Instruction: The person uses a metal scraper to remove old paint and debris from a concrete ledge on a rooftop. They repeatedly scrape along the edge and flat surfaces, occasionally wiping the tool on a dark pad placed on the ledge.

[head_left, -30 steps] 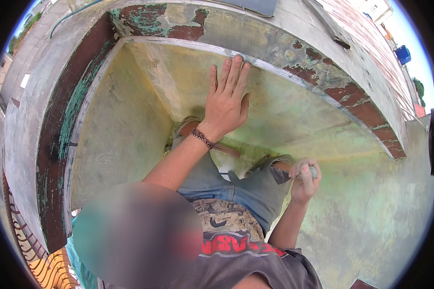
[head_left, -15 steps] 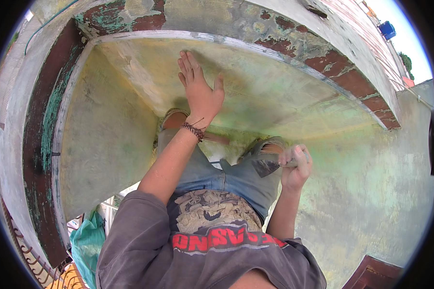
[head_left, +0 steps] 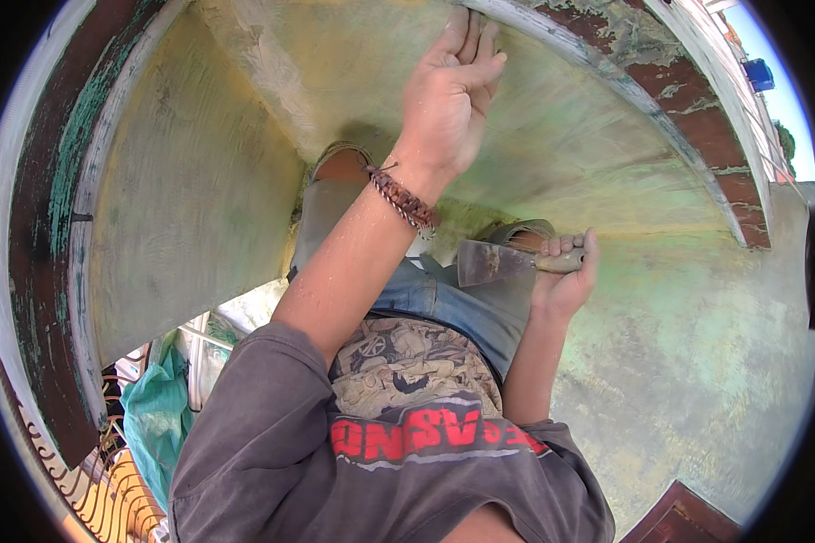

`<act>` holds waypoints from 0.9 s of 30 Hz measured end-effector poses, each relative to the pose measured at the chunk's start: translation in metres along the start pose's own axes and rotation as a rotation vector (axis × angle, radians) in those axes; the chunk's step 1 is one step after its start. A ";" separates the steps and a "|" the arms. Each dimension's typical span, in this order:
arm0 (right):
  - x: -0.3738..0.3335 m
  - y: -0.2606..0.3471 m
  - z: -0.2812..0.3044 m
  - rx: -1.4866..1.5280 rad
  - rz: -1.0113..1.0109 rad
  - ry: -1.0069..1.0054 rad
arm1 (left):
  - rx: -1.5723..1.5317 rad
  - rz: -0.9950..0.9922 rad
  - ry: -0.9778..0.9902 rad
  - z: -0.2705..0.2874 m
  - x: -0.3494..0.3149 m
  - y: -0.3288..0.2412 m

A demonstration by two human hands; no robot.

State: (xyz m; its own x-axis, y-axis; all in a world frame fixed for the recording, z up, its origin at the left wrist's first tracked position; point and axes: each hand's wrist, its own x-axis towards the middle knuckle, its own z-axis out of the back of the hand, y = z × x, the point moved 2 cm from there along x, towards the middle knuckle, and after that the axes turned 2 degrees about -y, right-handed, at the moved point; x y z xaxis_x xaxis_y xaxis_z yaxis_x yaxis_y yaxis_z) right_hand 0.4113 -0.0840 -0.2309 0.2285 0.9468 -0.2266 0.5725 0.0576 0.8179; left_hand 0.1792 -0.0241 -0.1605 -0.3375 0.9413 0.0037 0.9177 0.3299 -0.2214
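My left hand (head_left: 444, 113) reaches up across the weathered yellow-green plaster surface (head_left: 353, 81). Its fingers are extended and slightly bent, with the tips close to the white trim (head_left: 552, 38); whether they touch it I cannot tell. Nothing shows in that hand. A braided bracelet (head_left: 402, 199) circles the wrist. In my right hand (head_left: 561, 291), held at the right above my leg, is a putty knife (head_left: 493, 263). The fingers and thumb are around its worn handle, and the wide, stained metal blade points left.
A brown frame with peeling green paint (head_left: 68, 190) curves along the left. Flaking brown paint (head_left: 697, 118) marks the edge at upper right. A teal plastic sheet (head_left: 157, 407) hangs lower left beside curled metal railing (head_left: 122, 498). A brown panel (head_left: 684, 516) sits lower right.
My left hand has moved up and to the right, its fingers less spread. The putty knife has turned so its blade lies more level. The view has shifted too.
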 end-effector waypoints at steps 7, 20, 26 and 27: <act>0.001 -0.002 0.017 0.071 -0.088 -0.047 | 0.447 -0.021 0.059 0.022 -0.018 0.011; -0.003 0.058 0.013 0.357 0.012 0.168 | 1.029 0.659 0.299 0.084 -0.083 0.036; -0.021 0.048 0.024 -0.327 -0.016 0.315 | 0.868 0.585 0.188 0.088 -0.066 0.016; -0.023 0.049 0.031 -0.476 -0.087 0.453 | 0.932 0.607 0.216 0.091 -0.063 0.008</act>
State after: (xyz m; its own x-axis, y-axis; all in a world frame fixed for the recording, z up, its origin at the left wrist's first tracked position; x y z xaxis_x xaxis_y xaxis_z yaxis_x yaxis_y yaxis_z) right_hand 0.4585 -0.1127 -0.2023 -0.2158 0.9660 -0.1425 0.1396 0.1749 0.9746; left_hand 0.1892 -0.0875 -0.2517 0.2368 0.9500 -0.2035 0.3733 -0.2824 -0.8837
